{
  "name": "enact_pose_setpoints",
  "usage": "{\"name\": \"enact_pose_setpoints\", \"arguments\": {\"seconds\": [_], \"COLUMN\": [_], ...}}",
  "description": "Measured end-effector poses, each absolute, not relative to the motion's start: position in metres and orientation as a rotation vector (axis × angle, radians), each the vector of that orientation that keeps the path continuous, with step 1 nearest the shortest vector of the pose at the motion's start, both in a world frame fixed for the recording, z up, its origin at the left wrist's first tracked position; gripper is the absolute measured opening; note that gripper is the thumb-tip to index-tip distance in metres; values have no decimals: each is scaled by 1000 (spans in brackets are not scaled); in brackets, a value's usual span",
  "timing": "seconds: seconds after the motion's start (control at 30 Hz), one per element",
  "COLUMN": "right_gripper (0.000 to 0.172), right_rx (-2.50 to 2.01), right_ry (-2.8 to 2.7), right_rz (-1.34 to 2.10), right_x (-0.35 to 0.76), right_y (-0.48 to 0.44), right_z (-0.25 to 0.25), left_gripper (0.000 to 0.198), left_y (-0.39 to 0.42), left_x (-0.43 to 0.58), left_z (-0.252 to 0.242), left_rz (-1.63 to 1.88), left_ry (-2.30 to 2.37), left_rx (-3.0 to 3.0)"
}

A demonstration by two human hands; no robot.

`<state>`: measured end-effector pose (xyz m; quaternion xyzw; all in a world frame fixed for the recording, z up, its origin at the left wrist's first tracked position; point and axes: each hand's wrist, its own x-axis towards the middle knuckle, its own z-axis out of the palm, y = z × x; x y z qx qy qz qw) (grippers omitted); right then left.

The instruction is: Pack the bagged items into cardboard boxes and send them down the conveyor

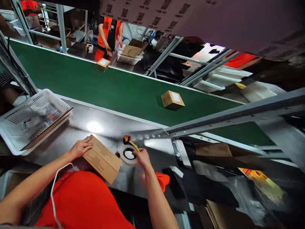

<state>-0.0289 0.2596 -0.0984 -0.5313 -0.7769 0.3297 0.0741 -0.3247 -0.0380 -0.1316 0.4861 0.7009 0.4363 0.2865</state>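
Note:
My left hand (81,148) grips the far left end of a brown cardboard box (103,159) with printed text, its thumb and fingers at the corner. The box lies slantwise at the near edge of the metal table, a seam running along its top. My right hand (143,158) is closed on a tape dispenser (134,146) with a yellow frame and an orange-brown head. A wide roll of clear tape (122,154) with a black core sits in it, to the right of the box and apart from it. The fingertips are partly hidden behind the roll.
A white perforated basket (53,98) holding cardboard and small bags stands at left. Beyond the table runs a green conveyor belt (133,95) carrying two small boxes (172,100). Across it, a co-worker (108,31) handles a box. A metal frame bar (228,109) crosses at right.

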Motion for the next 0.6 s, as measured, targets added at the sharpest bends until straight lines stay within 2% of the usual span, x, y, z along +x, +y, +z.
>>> {"name": "enact_pose_setpoints", "arguments": {"seconds": [0.07,0.13,0.27,0.33,0.47,0.6], "right_gripper": [63,73,58,62,68,66], "right_rx": [-1539,-1303,-538,-294,-272,-323], "right_ry": [-2263,-2250,-2428,-2615,-2864,-2838], "right_rz": [1002,996,735,540,252,240], "right_x": [-14,-1,-6,-19,-34,-26], "right_y": [246,226,164,134,106,112], "right_z": [-74,-45,-8,-8,-30,-45], "left_gripper": [42,41,40,42,38,28], "left_y": [-39,-38,-37,-36,-34,-35], "left_x": [-324,-325,-325,-325,-326,-315], "left_z": [-133,-133,-131,-131,-127,-107], "left_rz": [1186,1195,1249,1277,1298,1365], "left_ry": [1859,1841,1809,1796,1781,1831], "left_rx": [1274,1255,1128,1079,1066,1058]}}
